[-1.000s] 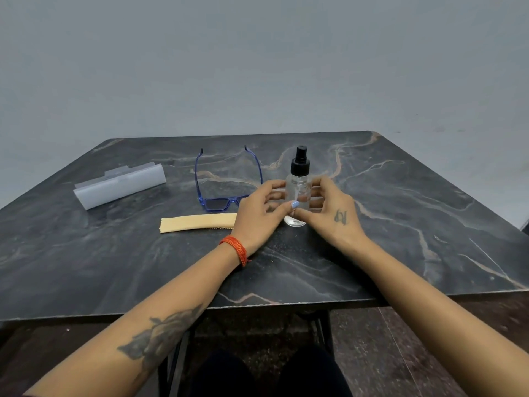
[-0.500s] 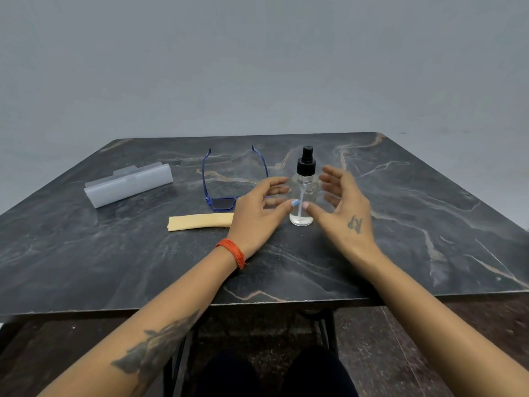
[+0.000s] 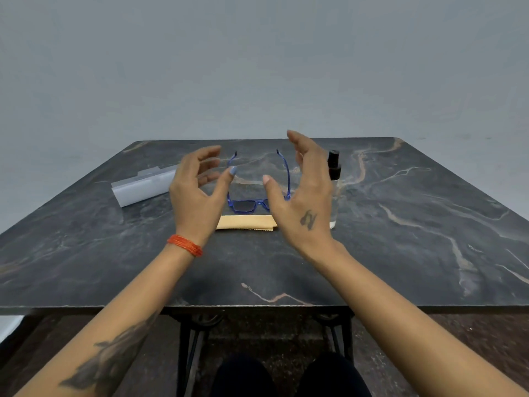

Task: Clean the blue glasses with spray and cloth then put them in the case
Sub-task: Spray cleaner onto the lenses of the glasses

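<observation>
**Both hands raised, empty, over the blue glasses**

Seen largest: dark marbled table (image 3: 400, 239), bearing everything. Above it, two bare forearms reaching forward. Left hand (image 3: 197, 193) lifted off the surface, fingers loosely curved and spread, nothing held; orange thread band (image 3: 184, 245) at that wrist. Right hand (image 3: 306, 196) likewise lifted, fingers nearly straight, palm turned inward, nothing held. Neither hand touching any object, so far as could be told.

Next in size: pale grey glasses case (image 3: 143, 189) lying far left, apart from the rest, whether open or closed impossible to tell. Then the blue glasses (image 3: 249, 204), set flat between the two hands and beyond them, temples unfolded and pointing away, dark lenses facing the wearer, right lens hidden behind the right hand. Just in front of the frame, a folded tan cleaning cloth (image 3: 246, 223). Smallest: clear spray bottle (image 3: 333, 170) with black pump, upright, mostly hidden behind the right hand.

Judged light and thin-framed, the glasses; plastic likely springy at the temples but weak at the hinges, lenses prone to smudging. Best taken by the frame front corners or near the hinges, not by the lenses or temple tips. Likely slick once sprayed, so a firm pinch on the rim advised. Cloth soft and limp; bottle light, easily tipped.
</observation>
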